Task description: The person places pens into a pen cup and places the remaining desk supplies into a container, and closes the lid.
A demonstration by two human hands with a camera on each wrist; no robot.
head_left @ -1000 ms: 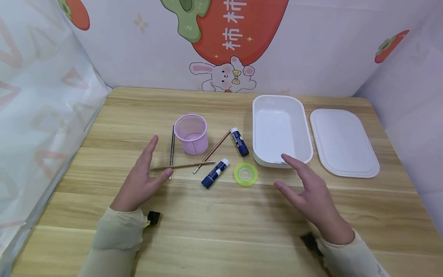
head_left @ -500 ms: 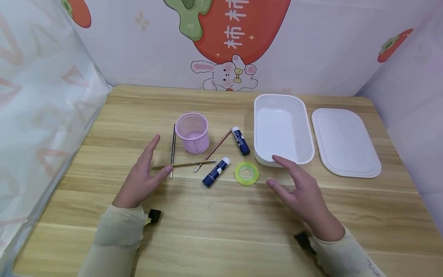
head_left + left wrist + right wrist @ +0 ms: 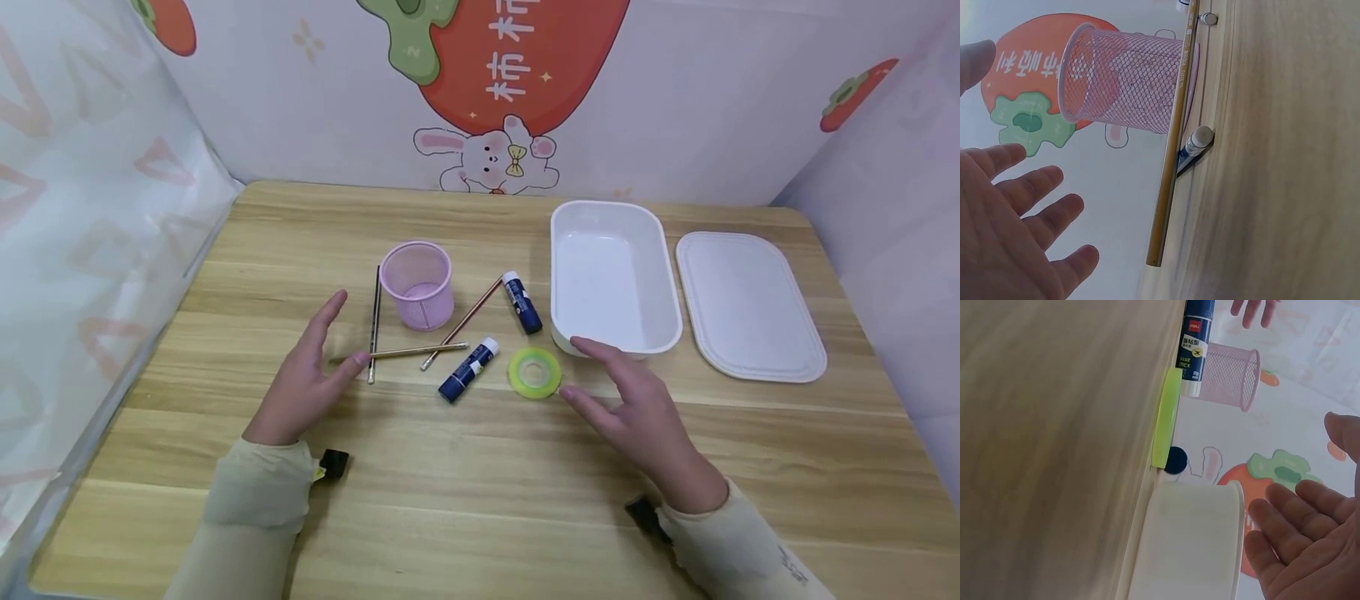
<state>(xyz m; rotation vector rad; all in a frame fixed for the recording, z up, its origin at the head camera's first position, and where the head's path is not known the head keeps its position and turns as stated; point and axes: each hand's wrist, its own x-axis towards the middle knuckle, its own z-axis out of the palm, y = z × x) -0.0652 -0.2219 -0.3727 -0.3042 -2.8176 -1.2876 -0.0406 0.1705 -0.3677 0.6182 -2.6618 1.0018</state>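
My left hand [image 3: 303,375] hovers with fingers spread, holding nothing, its thumb overlapping the gold pencil [image 3: 416,352] in the head view. In the left wrist view that pencil [image 3: 1175,150] lies across a dark pencil in front of the pink mesh cup [image 3: 1129,81]. My right hand [image 3: 637,408] has relaxed fingers and nothing in it. Its thumb tip is right by the yellow-green tape roll [image 3: 517,383], its index finger over the near rim of the white tub [image 3: 558,275]. One blue glue stick [image 3: 468,371] lies left of the tape; another glue stick [image 3: 522,302] lies behind it.
Beside the tub, a white lid [image 3: 753,308] lies flat on the wooden table [image 3: 450,517]. A dark pencil [image 3: 375,321] and a reddish pencil [image 3: 472,312] lie on either side of the mesh cup. A printed cloth [image 3: 300,108] hangs behind the table's back edge.
My right hand has moved left toward the tape roll, from in front of the tub's right part. My left hand has stayed nearly still, and the objects have not been moved.
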